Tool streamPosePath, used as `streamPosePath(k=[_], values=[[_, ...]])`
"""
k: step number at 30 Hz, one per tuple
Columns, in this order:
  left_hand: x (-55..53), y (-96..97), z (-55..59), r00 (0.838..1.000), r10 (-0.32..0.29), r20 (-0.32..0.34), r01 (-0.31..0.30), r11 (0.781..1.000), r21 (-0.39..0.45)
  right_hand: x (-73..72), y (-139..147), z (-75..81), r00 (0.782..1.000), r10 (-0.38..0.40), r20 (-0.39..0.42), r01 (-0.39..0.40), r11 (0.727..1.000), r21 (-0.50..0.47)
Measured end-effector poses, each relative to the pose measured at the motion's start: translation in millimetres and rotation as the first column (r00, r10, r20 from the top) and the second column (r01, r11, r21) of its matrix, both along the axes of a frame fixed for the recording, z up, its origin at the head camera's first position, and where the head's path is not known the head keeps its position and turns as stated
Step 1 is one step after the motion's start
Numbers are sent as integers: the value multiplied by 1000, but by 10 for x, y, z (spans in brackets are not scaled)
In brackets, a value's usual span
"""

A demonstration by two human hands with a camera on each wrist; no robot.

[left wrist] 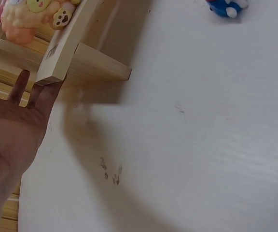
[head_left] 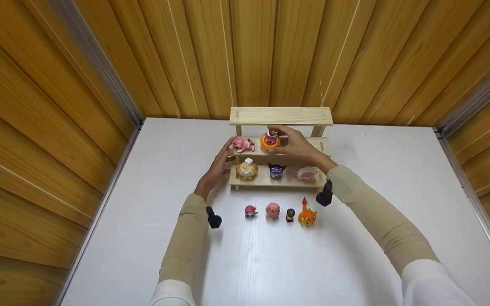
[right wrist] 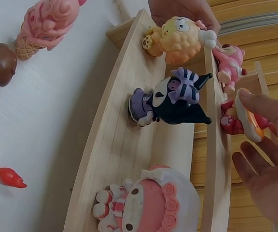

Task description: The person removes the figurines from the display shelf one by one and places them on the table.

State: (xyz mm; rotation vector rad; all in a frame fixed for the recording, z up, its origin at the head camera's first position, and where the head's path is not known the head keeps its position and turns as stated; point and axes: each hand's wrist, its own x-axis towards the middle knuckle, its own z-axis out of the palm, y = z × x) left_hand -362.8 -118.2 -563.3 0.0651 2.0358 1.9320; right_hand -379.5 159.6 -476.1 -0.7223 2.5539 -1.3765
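My right hand pinches a pink figurine with an orange ring on the middle tier of a wooden shelf. In the right wrist view, the thumb lies on one side of it and the fingers curl below. At the shelf's left end is my left hand, its fingers extended along the board ends in the left wrist view. Beside those fingertips lies a pink bear figurine. One tier down stand a fluffy yellow figurine, a black-and-purple figurine and a pink-and-white figurine.
On the white table before the shelf stand a small red-capped figurine, a pink figurine with a cone base, a brown-haired figurine and an orange figurine with a red-tipped tail. Wood-panelled walls enclose the table.
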Motion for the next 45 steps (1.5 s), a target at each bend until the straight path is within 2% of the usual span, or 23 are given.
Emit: streamPosePath(k=[5, 11, 17, 23, 27, 32, 38, 45], values=[[-33, 34, -22, 1000, -9, -14, 9, 1000, -1, -12, 7, -8, 1000, -6, 26, 6, 1000, 0], [-34, 56, -59, 1000, -24, 2, 24, 1000, -1, -23, 33, -50, 997, -17, 75, 15, 1000, 24], [-38, 53, -66, 1000, 8, 17, -8, 1000, -5, -45, -12, -78, 998, 8, 55, -10, 999, 33], [-53, 89, -67, 1000, -25, -12, 25, 1000, -9, -17, 38, -103, 997, -15, 76, 15, 1000, 6], [-50, 95, -63, 999, -24, -29, 24, 1000, -1, -16, 66, -109, 997, -17, 78, 18, 1000, -9], [-37, 97, -48, 999, -20, -27, 21, 1000, 16, 27, 113, -50, 994, -47, 97, 43, 998, 39], [-33, 129, -11, 999, -24, -35, 24, 1000, 2, 73, 218, -6, 996, -56, 67, 52, 997, 52], [0, 147, -17, 999, -38, -26, 38, 999, -7, 135, 340, -28, 998, -54, 29, 51, 996, 73]])
